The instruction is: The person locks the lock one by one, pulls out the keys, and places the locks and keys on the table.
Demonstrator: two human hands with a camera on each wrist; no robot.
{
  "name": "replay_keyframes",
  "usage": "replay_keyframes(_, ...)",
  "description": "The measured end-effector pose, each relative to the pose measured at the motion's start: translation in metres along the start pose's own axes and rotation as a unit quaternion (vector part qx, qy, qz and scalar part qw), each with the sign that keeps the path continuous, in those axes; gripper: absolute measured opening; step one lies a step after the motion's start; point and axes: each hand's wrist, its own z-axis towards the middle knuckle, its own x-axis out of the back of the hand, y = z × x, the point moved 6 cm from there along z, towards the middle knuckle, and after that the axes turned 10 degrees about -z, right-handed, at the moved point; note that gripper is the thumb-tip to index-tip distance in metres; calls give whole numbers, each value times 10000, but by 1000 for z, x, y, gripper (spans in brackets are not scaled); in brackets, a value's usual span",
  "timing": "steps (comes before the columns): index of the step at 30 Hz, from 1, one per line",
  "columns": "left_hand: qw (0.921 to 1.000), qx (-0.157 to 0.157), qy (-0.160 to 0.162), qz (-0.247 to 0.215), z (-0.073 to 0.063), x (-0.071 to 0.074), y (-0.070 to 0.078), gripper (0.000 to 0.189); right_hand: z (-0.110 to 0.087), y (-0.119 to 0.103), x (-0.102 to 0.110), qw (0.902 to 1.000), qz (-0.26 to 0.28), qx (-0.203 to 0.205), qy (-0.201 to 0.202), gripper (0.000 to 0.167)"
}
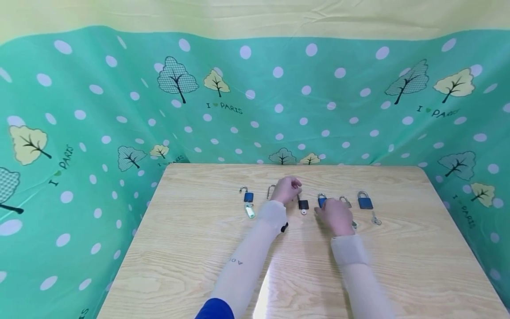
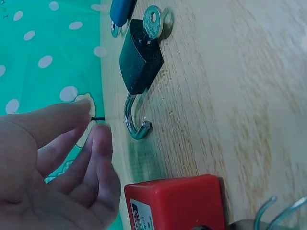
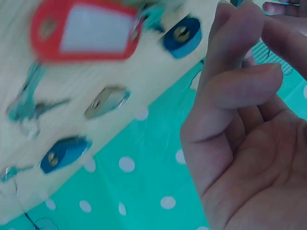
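Observation:
My left hand is over the middle of the row of padlocks, its fingers loosely bent with nothing between them in the left wrist view. Beside it lies a black padlock, shackle swung open and a key in its keyhole. Close below those fingers is a red padlock, hidden by the hand in the head view. My right hand is close by a blue padlock with a closed shackle. In the right wrist view its fingers are bent and hold nothing visible; a red key tag shows nearby.
An open blue padlock with a pale-tagged key lies at the left. To the right are a silvery padlock, a larger blue padlock and keys. A green dotted curtain borders the wooden table.

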Motion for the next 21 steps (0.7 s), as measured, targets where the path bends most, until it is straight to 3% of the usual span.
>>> replay_keyframes(4,9999,-30,-138,62,-2,-2,-4,14,4,-10,-11,9998,129,96,-117,32)
replay_keyframes(7,9997,-36,-220,91,-2,-5,-8,12,8,-19,-18,9992,274,292,18,29)
replay_keyframes(12,9998,-1,-181,90,1,-7,-13,11,14,-33,-25,9967,387,579,417,43)
replay_keyframes(21,9997,144,-37,-204,2,-7,-15,14,22,-40,-30,9975,406,457,349,40)
